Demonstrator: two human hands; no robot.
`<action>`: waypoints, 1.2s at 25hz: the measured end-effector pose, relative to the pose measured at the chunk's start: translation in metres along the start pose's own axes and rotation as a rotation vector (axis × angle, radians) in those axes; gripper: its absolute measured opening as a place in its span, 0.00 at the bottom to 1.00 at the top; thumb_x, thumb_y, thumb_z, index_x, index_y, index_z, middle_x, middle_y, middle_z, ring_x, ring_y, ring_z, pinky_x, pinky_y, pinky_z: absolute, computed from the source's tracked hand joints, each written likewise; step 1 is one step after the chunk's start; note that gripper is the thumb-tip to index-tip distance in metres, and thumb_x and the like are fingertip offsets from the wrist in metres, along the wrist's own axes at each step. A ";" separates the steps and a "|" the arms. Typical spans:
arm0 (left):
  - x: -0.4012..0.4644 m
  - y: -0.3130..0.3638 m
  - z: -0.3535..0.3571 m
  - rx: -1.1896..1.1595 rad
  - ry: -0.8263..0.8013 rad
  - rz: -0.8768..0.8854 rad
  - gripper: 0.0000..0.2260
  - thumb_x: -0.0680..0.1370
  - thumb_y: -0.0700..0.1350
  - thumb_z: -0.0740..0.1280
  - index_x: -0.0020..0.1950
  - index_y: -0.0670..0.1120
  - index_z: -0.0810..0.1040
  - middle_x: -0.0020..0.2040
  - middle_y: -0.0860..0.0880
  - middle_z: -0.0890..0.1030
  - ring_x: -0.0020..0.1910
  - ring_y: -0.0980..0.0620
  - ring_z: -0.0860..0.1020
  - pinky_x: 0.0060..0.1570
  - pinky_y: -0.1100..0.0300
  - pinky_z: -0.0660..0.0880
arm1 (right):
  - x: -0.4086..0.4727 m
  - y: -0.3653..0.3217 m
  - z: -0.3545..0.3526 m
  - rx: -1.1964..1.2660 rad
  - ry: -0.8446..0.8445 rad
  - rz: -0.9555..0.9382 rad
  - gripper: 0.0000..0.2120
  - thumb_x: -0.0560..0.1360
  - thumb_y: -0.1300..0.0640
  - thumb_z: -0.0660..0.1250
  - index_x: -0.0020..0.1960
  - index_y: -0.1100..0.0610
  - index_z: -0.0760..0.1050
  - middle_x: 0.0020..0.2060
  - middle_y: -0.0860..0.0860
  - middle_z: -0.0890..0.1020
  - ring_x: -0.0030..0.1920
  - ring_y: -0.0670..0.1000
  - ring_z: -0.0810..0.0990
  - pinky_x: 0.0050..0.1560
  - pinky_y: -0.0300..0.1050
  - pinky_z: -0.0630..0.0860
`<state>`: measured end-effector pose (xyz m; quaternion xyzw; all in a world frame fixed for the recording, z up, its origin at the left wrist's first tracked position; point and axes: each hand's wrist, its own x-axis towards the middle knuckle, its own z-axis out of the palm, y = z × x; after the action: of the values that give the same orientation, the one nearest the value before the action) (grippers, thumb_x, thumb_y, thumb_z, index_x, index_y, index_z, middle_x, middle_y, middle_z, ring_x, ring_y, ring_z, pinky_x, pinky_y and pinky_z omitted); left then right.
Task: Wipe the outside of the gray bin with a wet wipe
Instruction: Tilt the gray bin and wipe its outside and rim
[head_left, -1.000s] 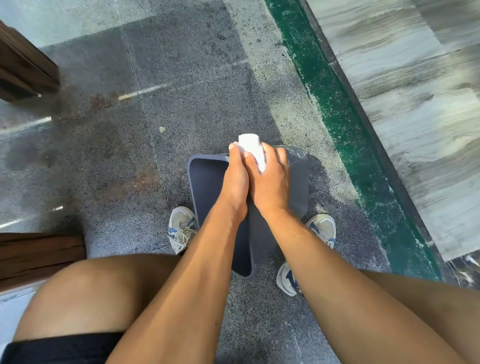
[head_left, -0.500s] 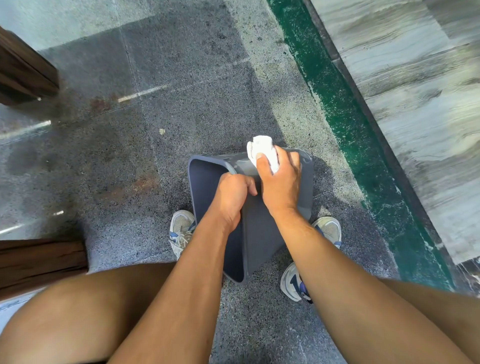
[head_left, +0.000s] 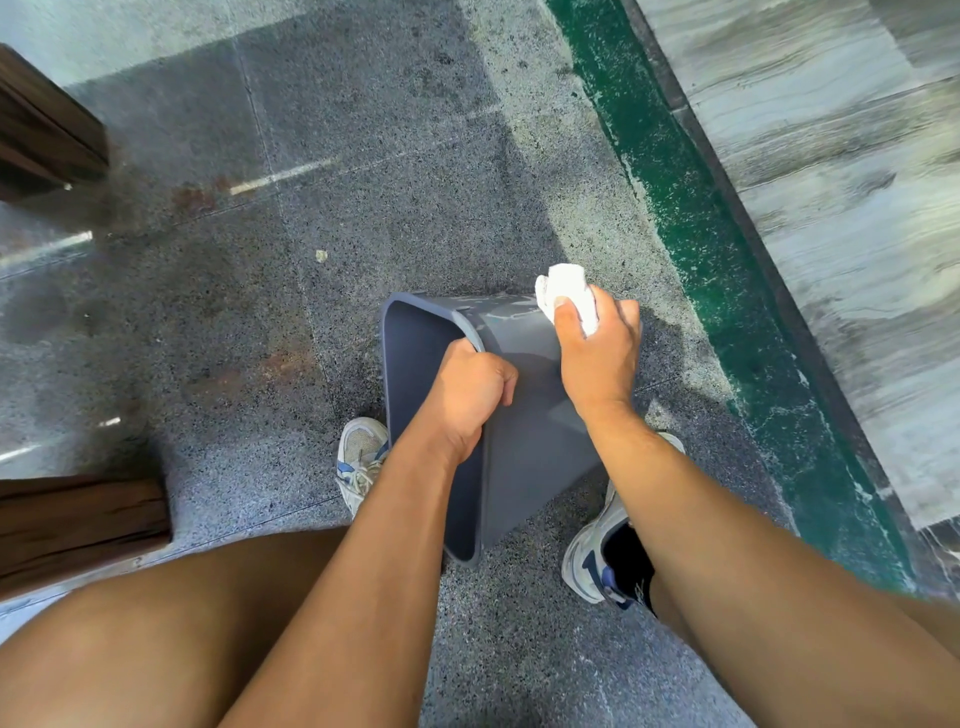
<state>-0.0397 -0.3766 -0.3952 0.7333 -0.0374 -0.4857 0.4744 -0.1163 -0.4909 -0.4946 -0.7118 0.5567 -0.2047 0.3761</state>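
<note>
Gray bin is tipped on the speckled stone floor between my shoes, smooth rigid plastic, tapered with rounded corners and streaked wet near the far edge; I think it could slide or twist away if I press too hard, since only one grip steadies it. My left hand curls tight over the rim, and my right hand pinches the wadded white wet wipe against the upper outside wall; the soft wad could slip out of that pinch.
</note>
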 end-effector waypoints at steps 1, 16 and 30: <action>0.000 0.001 0.000 0.003 0.015 -0.007 0.23 0.62 0.22 0.55 0.17 0.48 0.68 0.18 0.58 0.62 0.20 0.59 0.60 0.27 0.62 0.57 | 0.004 0.003 0.001 0.000 0.001 0.010 0.22 0.75 0.42 0.63 0.63 0.53 0.80 0.53 0.55 0.75 0.55 0.59 0.74 0.62 0.56 0.72; 0.006 0.002 0.010 -0.060 0.058 0.012 0.18 0.61 0.27 0.60 0.34 0.49 0.60 0.21 0.60 0.62 0.22 0.60 0.60 0.32 0.58 0.55 | 0.060 0.048 -0.005 -0.066 -0.046 0.097 0.23 0.74 0.40 0.62 0.63 0.52 0.79 0.53 0.51 0.72 0.58 0.58 0.73 0.63 0.56 0.72; 0.015 -0.009 0.008 -0.019 -0.033 0.101 0.20 0.58 0.26 0.58 0.18 0.51 0.66 0.24 0.57 0.63 0.26 0.56 0.59 0.26 0.62 0.56 | 0.097 0.083 -0.025 -0.177 -0.049 0.283 0.23 0.80 0.44 0.63 0.70 0.55 0.74 0.61 0.56 0.81 0.59 0.58 0.79 0.48 0.42 0.68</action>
<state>-0.0418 -0.3842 -0.4126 0.7178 -0.0777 -0.4733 0.5047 -0.1587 -0.5982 -0.5545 -0.6614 0.6580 -0.0822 0.3505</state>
